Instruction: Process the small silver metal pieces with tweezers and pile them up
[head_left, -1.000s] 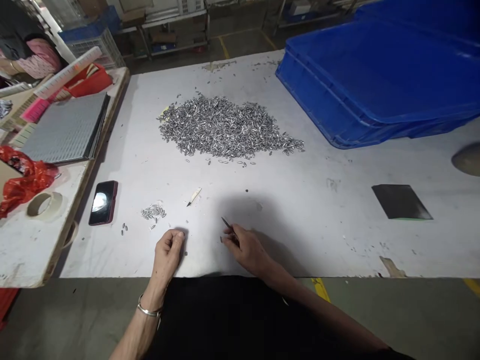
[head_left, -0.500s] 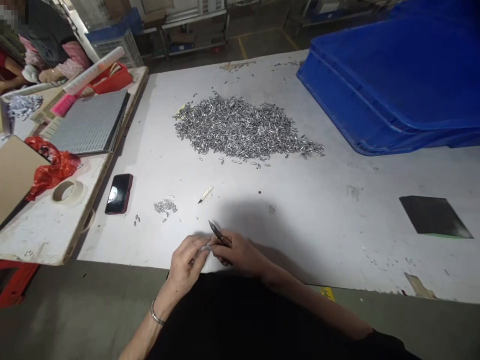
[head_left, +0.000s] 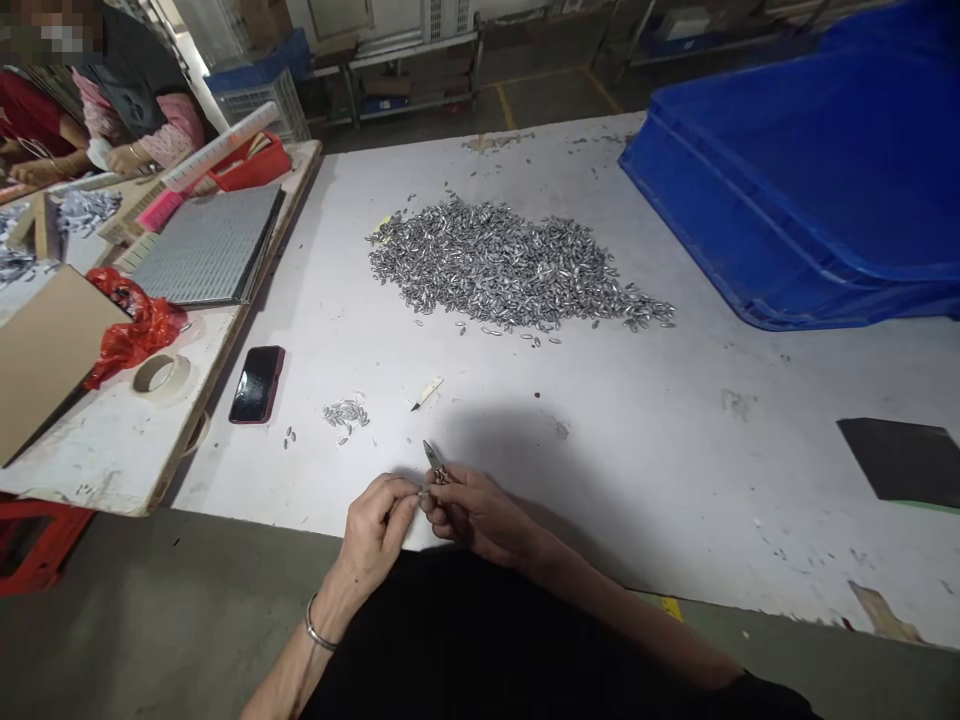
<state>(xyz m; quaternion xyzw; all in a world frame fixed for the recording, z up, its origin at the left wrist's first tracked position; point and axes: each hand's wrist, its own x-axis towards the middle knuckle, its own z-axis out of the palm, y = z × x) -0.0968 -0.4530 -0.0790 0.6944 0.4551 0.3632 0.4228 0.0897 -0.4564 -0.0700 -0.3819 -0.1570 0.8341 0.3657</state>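
My left hand [head_left: 377, 520] is closed in a pinch near the table's front edge. At its fingertips is a tiny silvery piece [head_left: 422, 493], mostly covered by the fingers of both hands. A pair of pliers [head_left: 433, 458] is gripped in my right hand [head_left: 476, 510], its pointed jaws facing up and away from me. The two hands meet at the fingertips. Beyond them lie a small cluster of silvery oval pieces [head_left: 346, 413] and a short white-handled blade [head_left: 427, 393]. Farther back spreads a large heap of similar pieces [head_left: 502, 265].
A phone [head_left: 256, 385] lies at the left of the white table. Large blue bins [head_left: 750, 230] occupy the back right, with a dark sheet [head_left: 904, 462] nearer. The side table carries a tape roll [head_left: 161, 375], red plastic [head_left: 142, 335] and grey plates [head_left: 214, 240]. Co-workers sit beyond.
The view has swung a little left, so the table's contents appear farther right. In my right hand the pliers have turned, showing their jaws more broadly. Both hands stay together at the fingertips.
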